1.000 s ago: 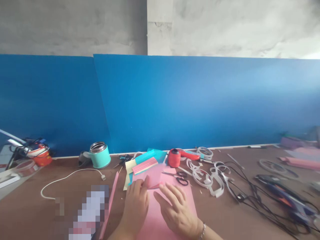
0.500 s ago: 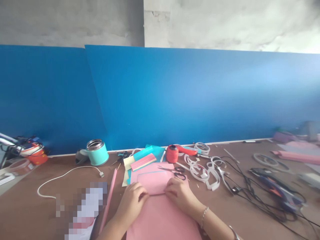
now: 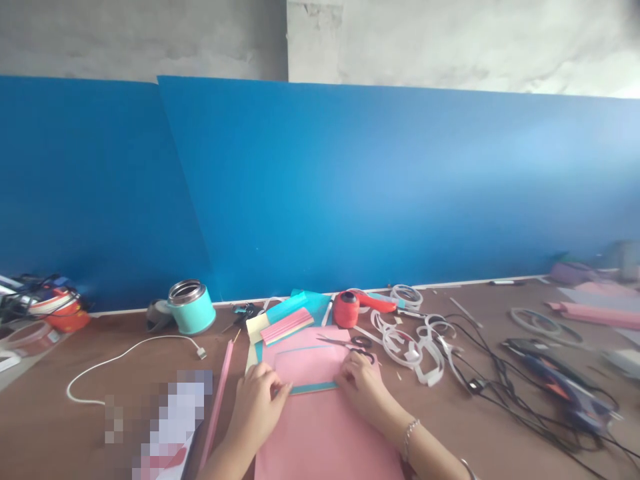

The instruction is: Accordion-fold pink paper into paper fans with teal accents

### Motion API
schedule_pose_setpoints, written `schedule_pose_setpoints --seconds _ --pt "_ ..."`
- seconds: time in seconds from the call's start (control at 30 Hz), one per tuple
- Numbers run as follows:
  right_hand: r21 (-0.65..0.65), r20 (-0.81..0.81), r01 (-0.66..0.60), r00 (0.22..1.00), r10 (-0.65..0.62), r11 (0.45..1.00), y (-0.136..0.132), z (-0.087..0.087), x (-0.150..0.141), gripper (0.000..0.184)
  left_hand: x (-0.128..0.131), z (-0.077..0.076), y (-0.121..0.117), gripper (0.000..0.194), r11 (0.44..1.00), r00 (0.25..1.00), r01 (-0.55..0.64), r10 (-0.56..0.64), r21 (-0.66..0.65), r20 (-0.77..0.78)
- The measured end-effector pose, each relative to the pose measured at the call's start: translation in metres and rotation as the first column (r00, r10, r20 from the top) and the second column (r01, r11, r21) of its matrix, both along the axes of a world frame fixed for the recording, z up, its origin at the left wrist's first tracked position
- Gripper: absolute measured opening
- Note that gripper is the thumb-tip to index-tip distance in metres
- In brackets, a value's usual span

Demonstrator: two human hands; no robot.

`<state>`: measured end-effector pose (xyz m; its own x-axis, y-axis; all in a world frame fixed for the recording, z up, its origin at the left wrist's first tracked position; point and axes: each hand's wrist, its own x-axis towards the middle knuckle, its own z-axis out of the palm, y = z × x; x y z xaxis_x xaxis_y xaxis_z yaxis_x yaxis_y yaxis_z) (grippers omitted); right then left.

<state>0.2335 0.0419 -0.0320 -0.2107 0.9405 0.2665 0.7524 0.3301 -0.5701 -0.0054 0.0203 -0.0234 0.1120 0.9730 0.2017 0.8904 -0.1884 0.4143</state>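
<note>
A small pink paper piece (image 3: 306,371) with a blue band along its near edge lies on a larger pink sheet (image 3: 330,437). My left hand (image 3: 263,397) has its thumb and curled fingers closed at the left end of that banded edge. At the opposite end, my right hand (image 3: 361,383) pinches the right corner. Both fingertip contacts are partly covered by the fingers themselves. Black-handled scissors (image 3: 357,342) rest just beyond my right hand. Behind the paper, a pink folded strip bundle (image 3: 287,325) sits on blue and yellow sheets.
A red spool (image 3: 346,310), white strip coils (image 3: 403,347) and black cables (image 3: 493,380) lie to the right. On the left are a turquoise cup (image 3: 194,313), a white cable (image 3: 135,343) and a long pink strip (image 3: 219,400). A blue partition (image 3: 350,187) stands behind the table.
The near edge of the small pink paper now shows a blue band where a dark line was. My left hand has shifted slightly left and my right hand slightly right.
</note>
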Motion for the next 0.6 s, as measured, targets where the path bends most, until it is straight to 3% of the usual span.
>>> schedule_pose_setpoints --seconds 0.4,0.6 --pt "-0.032 0.084 0.023 0.996 -0.02 0.999 0.0016 0.0006 -0.0029 0.026 0.0037 0.0092 0.0002 0.023 0.996 0.994 -0.054 0.048 -0.069 -0.096" --pt "0.073 0.173 -0.026 0.985 0.013 0.997 0.0012 -0.0062 -0.0011 0.02 0.0031 0.008 0.0003 0.019 0.999 0.987 -0.043 0.038 -0.032 -0.157"
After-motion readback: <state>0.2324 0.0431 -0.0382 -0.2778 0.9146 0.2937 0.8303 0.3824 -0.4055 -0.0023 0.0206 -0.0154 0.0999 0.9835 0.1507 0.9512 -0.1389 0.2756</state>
